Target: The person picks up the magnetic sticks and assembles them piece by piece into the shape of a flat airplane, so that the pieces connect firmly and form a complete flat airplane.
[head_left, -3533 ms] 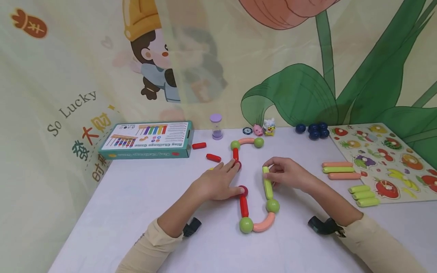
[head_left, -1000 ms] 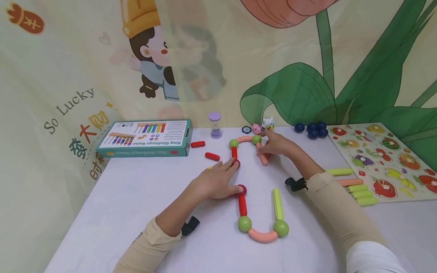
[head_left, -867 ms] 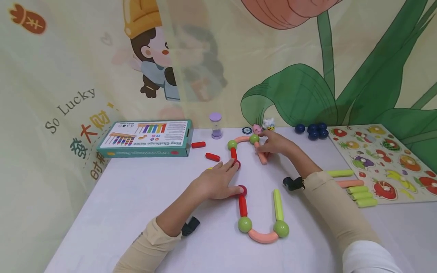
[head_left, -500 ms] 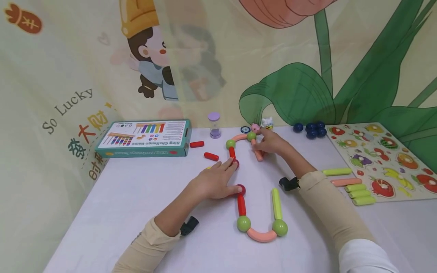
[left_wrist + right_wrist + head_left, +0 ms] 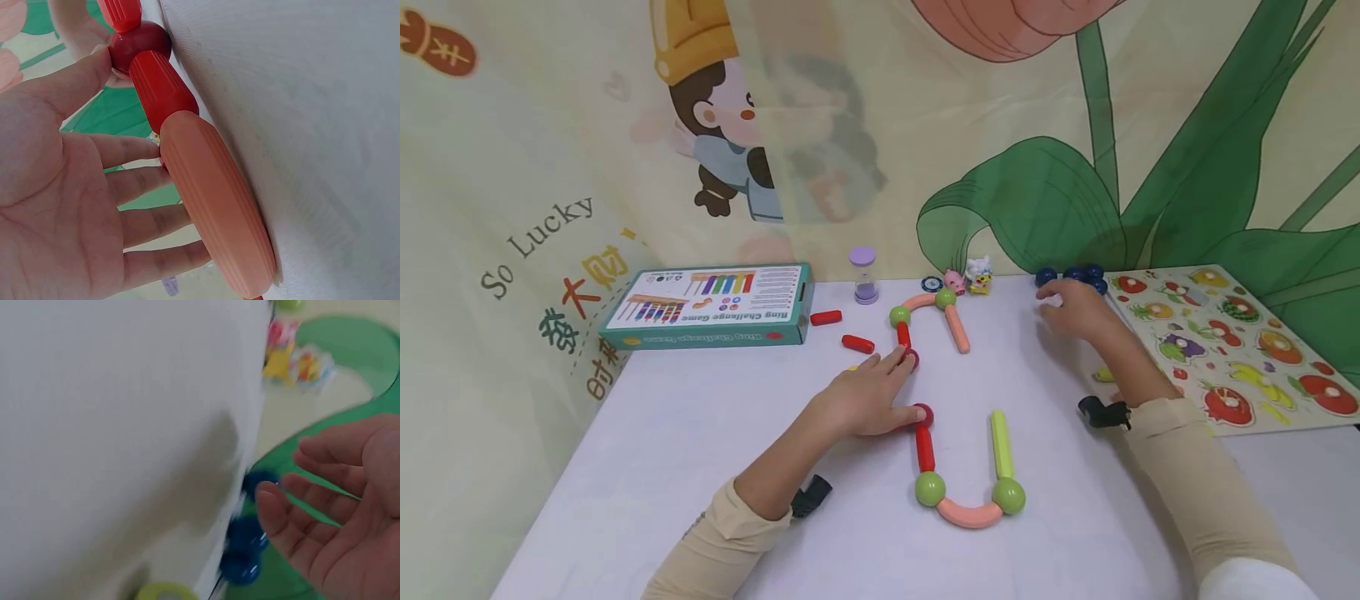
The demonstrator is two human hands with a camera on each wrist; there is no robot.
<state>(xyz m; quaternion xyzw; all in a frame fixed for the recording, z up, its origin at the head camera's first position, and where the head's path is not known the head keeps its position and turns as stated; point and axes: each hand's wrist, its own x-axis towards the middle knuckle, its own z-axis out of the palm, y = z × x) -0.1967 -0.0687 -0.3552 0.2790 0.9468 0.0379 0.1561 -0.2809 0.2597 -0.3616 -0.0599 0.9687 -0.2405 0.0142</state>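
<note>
My left hand [image 5: 865, 396] lies low over the table with fingers spread. Its thumb touches a dark red ball [image 5: 140, 47], and its fingertips reach another red ball [image 5: 912, 358]. In the left wrist view those straight fingers lie along a salmon stick [image 5: 219, 206], which the hand covers in the head view. My right hand [image 5: 1078, 312] is in the air just before the dark blue balls [image 5: 240, 565], fingers loosely bent, holding nothing. A straight salmon stick [image 5: 958, 329] slants from a green ball [image 5: 945, 298]. Nearer, a yellow-green stick [image 5: 1002, 444] joins another green ball [image 5: 1008, 495].
A game box [image 5: 707, 306] stands back left, beside loose red sticks [image 5: 857, 343] and a purple sand timer [image 5: 864, 275]. Small figures [image 5: 977, 275] stand at the back. A fruit puzzle board [image 5: 1232, 346] lies on the right. A curved salmon stick [image 5: 970, 515] lies in front.
My right hand set the yellow-green stick down, then put the straight salmon stick at the far green ball. It has let go and moved right toward the blue balls. The left hand stays put.
</note>
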